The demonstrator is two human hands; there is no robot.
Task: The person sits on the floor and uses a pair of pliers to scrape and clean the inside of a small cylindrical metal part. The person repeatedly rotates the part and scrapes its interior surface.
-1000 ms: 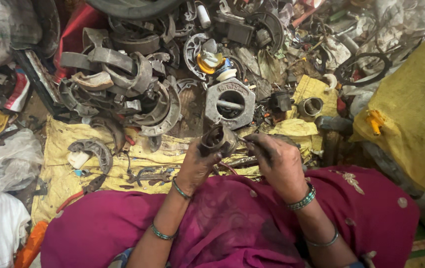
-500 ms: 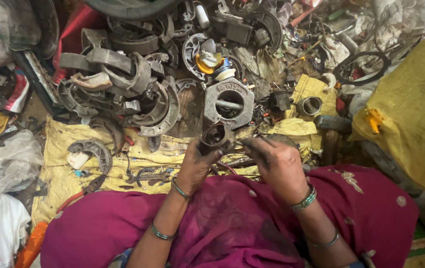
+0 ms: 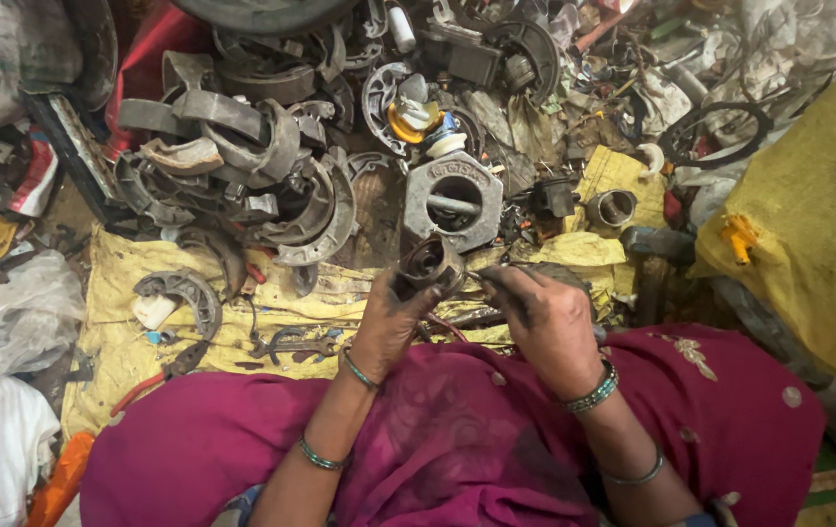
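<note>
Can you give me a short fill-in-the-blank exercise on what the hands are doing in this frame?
1. The left hand holds a round, hollow ____ part.
2. The right hand is smeared with dark ____.
3. The cloth spread under the scrap is ____ in colour.
4. Both wrists wear ____.

Missing words: metal; grease; yellow; bangles

A: Left hand [image 3: 390,320] wraps a small round metal part [image 3: 431,263]. Its underside and back are hidden by the fingers, can't tell what's there.

B: Right hand [image 3: 543,317]?

A: Curled shut, w/ something thin poking toward the part. Palm covers it, too small and blurred to tell what it is.

B: Beyond the grip?

A: Dark tyre [image 3: 262,12] cut off by top edge. Yellow sack [image 3: 818,215] runs off the right edge.
</note>
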